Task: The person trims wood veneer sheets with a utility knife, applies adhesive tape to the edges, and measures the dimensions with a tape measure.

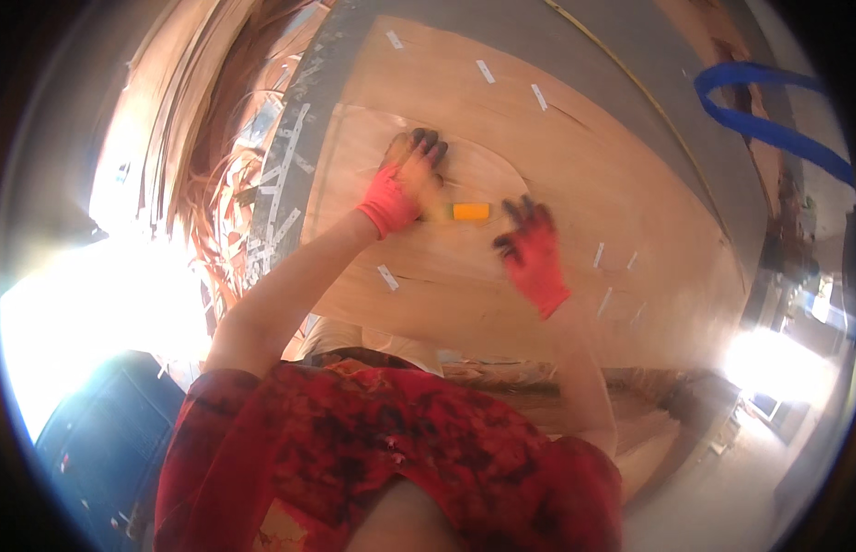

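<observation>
My left hand (406, 184), in a red-orange glove with dark fingertips, lies on a thin sheet of wood veneer (354, 156), fingers stretched toward the far side. Just right of it is a small bright orange block-shaped item (471, 212); its kind does not show, and blur hides whether the left hand touches it. My right hand (534, 253), gloved alike, is to the right of the orange item with its fingers apart and nothing visible in them. Short white tape strips (485, 71) dot the larger veneer sheet (630, 184) beneath.
A grey tabletop (593, 69) shows beyond the veneer, with a yellow measuring strip (649, 97) across it. Tape pieces (285, 175) cling to its left edge. Veneer scraps (216, 184) pile at the left. A blue strap (768, 129) hangs at the right; a blue bin (115, 451) stands lower left.
</observation>
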The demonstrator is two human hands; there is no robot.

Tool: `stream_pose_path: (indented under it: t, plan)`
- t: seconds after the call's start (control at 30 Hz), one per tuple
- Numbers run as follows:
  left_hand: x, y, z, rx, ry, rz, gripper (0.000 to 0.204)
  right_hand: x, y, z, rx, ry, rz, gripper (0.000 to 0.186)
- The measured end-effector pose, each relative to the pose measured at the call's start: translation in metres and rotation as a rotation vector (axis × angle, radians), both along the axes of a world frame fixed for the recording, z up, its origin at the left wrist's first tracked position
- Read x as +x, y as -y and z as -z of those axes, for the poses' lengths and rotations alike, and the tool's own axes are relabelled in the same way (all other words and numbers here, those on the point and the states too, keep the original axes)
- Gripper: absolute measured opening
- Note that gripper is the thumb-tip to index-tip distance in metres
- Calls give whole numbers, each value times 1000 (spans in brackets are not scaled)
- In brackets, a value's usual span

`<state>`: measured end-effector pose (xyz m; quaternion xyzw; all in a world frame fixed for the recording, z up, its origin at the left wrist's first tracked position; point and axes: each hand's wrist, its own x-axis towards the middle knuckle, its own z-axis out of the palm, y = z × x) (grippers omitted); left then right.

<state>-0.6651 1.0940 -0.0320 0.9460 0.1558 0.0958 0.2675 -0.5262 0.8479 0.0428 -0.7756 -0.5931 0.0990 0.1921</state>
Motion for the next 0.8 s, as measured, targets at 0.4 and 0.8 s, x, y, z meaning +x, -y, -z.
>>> stream_pose_path:
  t: [0.4, 0.8]
  plan:
    - [-8, -1, 17, -18, 181, 32, 54, -185, 191, -42, -1064, -148, 399, 49]
    - [-9, -11, 36, -29, 175, 42, 52, -166, 93, 39, -133, 275, 407, 45]
